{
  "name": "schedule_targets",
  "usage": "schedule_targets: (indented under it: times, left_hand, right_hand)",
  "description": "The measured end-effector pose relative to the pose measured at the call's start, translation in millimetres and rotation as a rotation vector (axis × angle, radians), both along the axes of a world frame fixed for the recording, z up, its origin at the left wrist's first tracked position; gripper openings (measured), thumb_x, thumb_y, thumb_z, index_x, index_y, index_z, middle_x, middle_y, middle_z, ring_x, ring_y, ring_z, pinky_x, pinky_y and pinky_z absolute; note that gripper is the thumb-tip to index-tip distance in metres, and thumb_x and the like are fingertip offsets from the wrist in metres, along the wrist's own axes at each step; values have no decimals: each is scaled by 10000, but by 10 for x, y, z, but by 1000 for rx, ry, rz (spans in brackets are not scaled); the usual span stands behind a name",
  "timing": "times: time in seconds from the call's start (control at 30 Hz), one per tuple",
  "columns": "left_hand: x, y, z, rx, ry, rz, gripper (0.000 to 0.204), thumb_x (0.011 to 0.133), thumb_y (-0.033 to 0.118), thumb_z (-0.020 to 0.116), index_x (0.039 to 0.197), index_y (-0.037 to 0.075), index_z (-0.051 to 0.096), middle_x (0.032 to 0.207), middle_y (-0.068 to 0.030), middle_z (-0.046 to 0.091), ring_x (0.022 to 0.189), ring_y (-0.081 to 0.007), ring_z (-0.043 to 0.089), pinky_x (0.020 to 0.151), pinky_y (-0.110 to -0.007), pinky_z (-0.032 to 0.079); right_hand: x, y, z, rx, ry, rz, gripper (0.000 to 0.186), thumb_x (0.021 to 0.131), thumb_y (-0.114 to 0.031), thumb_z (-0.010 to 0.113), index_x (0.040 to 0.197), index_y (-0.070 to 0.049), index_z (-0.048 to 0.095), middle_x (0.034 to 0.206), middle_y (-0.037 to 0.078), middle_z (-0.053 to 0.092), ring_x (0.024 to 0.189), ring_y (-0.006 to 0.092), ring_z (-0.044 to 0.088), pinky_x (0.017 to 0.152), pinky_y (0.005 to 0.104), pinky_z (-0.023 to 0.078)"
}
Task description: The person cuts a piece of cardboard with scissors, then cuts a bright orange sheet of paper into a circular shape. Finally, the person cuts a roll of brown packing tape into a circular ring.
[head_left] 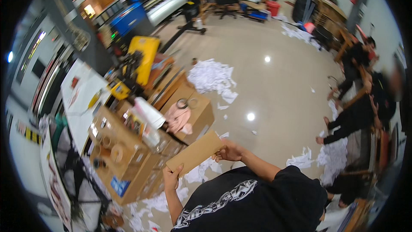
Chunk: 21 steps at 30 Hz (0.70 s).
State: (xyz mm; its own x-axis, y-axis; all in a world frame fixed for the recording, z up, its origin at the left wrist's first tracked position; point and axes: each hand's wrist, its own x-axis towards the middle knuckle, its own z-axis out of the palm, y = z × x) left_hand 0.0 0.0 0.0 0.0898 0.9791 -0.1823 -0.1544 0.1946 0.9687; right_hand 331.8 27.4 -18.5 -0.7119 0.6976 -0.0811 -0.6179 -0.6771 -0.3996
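Note:
A flat brown cardboard rectangle is held at its two ends, in front of the black shirt I wear. My left hand is closed on its lower-left end, thumb over the face. My right hand grips the upper-right end, its fingers curled at the edge. Just beyond the cardboard is a stack of cardboard boxes with tape rolls, a pink cloth and assorted items on top.
Piles of white paper scraps lie on the tiled floor. Several people in dark clothes sit along the right side with legs out. Wide-format printers, a yellow case and a white board stand at the left and back.

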Motion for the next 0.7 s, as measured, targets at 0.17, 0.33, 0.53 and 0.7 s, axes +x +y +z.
schedule_targets:
  times: [0.17, 0.33, 0.53, 0.7]
  left_hand:
    - [1432, 1029, 280, -180, -95, -240, 369, 875, 58, 762, 1202, -62, 639, 1069, -119, 715, 935, -208, 706, 869, -355, 575]
    - [2739, 1704, 366, -126, -231, -324, 462, 874, 34, 742, 1289, -45, 554, 1203, -131, 656, 1080, -225, 660, 950, -354, 542]
    - [3799, 2431, 845, -9, -204, -492, 396, 874, 22, 759, 1231, -29, 598, 1142, -128, 691, 1014, -202, 679, 901, -338, 549]
    - [4314, 2890, 914, 14, -274, -513, 325, 876, 57, 778, 1157, -21, 635, 1073, -112, 712, 971, -164, 680, 859, -321, 558]
  right_hand:
    - [836, 364, 135, 130, -540, -396, 390, 967, -285, 710, 1255, -54, 585, 1102, 61, 655, 964, 171, 640, 681, 341, 572]
    - [1889, 685, 335, 228, -674, -708, 408, 963, -274, 718, 1250, -25, 573, 1092, 87, 656, 915, 202, 666, 689, 352, 593]
    - [2665, 953, 769, 308, -737, -940, 252, 1016, -178, 627, 1171, 19, 606, 1036, 108, 679, 856, 217, 675, 667, 370, 579]
    - [2982, 1314, 970, 294, -716, -1050, 239, 1032, -157, 589, 1206, 8, 586, 1049, 106, 669, 838, 219, 668, 650, 368, 567]
